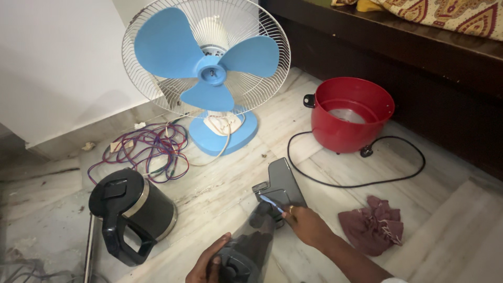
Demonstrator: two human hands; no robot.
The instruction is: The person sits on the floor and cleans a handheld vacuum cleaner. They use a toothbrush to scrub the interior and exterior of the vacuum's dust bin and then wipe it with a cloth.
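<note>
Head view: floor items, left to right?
Black kettle → tangle of coloured wires → blue fan → red pot with its black cord. The maroon cloth lies nearer, below the pot, so its place is unclear. The hands and the vacuum overlap the middle; left out.

left hand (209,262) grips handheld vacuum (251,246) | right hand (306,225) at its nozzle (280,186) | kettle (131,212), fan (207,73) on floor (450,230)

Left hand (209,260) curled, gripping; right hand (305,224) extended forward, fingers pinching.
</note>
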